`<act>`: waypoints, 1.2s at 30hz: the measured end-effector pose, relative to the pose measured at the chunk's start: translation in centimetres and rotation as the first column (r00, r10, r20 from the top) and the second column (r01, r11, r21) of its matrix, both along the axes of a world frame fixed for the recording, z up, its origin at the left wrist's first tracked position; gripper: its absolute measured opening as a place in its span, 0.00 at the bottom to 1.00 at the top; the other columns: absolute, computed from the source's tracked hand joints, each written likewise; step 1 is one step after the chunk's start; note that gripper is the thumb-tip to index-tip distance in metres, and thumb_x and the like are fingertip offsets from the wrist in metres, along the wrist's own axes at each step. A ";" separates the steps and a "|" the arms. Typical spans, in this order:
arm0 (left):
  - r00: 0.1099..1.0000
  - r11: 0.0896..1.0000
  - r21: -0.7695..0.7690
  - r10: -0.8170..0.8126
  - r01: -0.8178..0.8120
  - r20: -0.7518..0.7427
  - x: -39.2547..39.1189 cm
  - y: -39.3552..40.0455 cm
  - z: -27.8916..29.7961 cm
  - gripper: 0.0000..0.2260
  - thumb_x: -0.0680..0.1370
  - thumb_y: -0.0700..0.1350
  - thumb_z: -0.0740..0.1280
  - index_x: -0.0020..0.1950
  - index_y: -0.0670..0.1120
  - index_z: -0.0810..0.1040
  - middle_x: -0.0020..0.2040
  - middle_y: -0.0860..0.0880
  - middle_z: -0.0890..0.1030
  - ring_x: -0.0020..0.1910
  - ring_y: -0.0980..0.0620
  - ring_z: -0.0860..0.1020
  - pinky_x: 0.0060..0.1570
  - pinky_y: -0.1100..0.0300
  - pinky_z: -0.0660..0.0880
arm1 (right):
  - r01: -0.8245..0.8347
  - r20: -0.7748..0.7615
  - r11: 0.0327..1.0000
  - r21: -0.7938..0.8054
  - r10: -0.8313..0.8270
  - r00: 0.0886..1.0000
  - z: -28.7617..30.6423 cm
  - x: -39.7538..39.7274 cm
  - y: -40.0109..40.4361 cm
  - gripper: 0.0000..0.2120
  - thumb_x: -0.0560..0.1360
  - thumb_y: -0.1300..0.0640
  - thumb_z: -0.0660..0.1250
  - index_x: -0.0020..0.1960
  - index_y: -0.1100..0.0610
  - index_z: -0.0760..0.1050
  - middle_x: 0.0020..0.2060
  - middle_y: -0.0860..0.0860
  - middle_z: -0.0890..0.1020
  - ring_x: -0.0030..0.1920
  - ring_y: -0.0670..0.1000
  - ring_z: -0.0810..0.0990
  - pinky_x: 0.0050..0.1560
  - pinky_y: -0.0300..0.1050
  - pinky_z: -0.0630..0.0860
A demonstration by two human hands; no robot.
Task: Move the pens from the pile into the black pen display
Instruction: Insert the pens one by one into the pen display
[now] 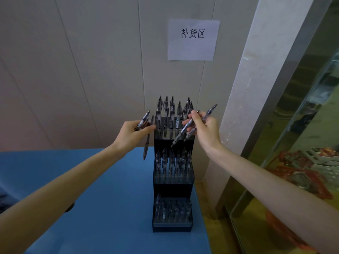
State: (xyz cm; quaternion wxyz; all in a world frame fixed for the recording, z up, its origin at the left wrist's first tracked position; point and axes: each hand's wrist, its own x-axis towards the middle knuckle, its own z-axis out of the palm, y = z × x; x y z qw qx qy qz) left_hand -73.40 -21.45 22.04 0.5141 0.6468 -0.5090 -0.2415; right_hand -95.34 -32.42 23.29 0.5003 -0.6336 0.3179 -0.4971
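Observation:
The black pen display [172,189] stands in three stepped tiers on the blue table, each tier holding several upright pens. My left hand [131,133] grips a few clear pens [146,142] just left of the top tier, one hanging tip-down. My right hand [203,129] holds a few more pens [185,131] at the right of the top tier, one slanting down toward the holes and another [211,110] sticking up to the right. The pile of pens is out of view.
The blue table [91,180] ends close to the right of the display, by a white wall post [247,107]. A paper sign [191,40] hangs on the wall behind. A glass panel [302,143] with red packages behind it fills the right side.

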 end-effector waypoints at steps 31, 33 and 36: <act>0.835 0.991 0.132 -0.044 -0.035 0.549 -0.6 -0.1 -3.9 0.20 0.77 0.52 0.75 0.32 0.45 0.71 0.25 0.50 0.67 0.24 0.52 0.62 0.27 0.58 0.59 | -0.329 -0.752 0.841 -0.430 -0.133 0.645 -1.6 -0.5 -0.6 0.13 0.79 0.45 0.70 0.37 0.45 0.81 0.24 0.50 0.78 0.21 0.48 0.70 0.29 0.34 0.64; 0.844 0.979 0.202 -0.090 -0.023 0.529 -0.2 -0.3 -4.2 0.18 0.76 0.50 0.75 0.34 0.41 0.76 0.26 0.45 0.70 0.24 0.50 0.64 0.29 0.58 0.61 | -0.336 -0.763 0.845 -0.415 -0.122 0.634 -1.4 -0.5 -0.3 0.13 0.80 0.45 0.69 0.42 0.49 0.85 0.24 0.49 0.79 0.20 0.46 0.69 0.29 0.36 0.70; 0.865 0.971 0.237 -0.116 -0.003 0.488 0.3 -0.5 -4.5 0.16 0.76 0.49 0.75 0.39 0.37 0.80 0.29 0.38 0.74 0.25 0.50 0.64 0.31 0.57 0.61 | -0.365 -0.803 0.844 -0.392 -0.121 0.584 -0.7 -0.1 0.3 0.14 0.80 0.45 0.68 0.43 0.52 0.86 0.21 0.46 0.75 0.21 0.43 0.71 0.29 0.35 0.70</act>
